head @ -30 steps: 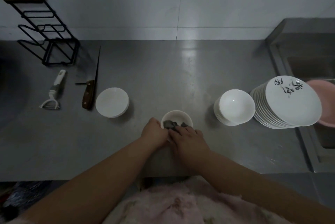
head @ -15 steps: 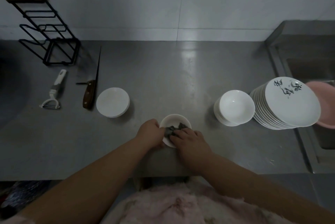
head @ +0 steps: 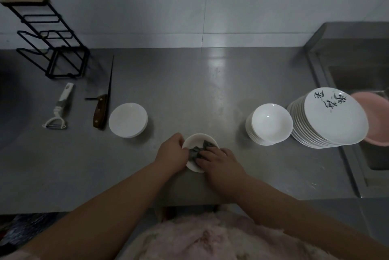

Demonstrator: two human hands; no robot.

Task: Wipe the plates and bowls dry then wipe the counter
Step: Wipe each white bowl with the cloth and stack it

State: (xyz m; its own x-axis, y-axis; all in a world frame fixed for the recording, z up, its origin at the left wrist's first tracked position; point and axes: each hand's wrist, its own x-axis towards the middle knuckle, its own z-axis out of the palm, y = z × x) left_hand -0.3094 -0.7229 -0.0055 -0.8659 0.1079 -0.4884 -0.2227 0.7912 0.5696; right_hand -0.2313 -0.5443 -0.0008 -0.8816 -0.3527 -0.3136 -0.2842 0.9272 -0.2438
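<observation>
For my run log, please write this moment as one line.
step: drying small bowl | left hand: holds rim | right hand: presses grey cloth inside | counter: not wiped

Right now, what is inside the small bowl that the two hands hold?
Inside the small bowl lies a crumpled dark cloth, pressed by the right hand. The left hand grips the rim. Hands and cloth cover the bowl's bottom.

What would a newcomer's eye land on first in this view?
Most likely the two hands at the counter's near edge: the left hand holds a small white bowl while the right hand presses a dark cloth into it. Next, the tall stack of plates with black brushwork, far right beside the stack of bowls. At left, a knife lies by the peeler.
</observation>
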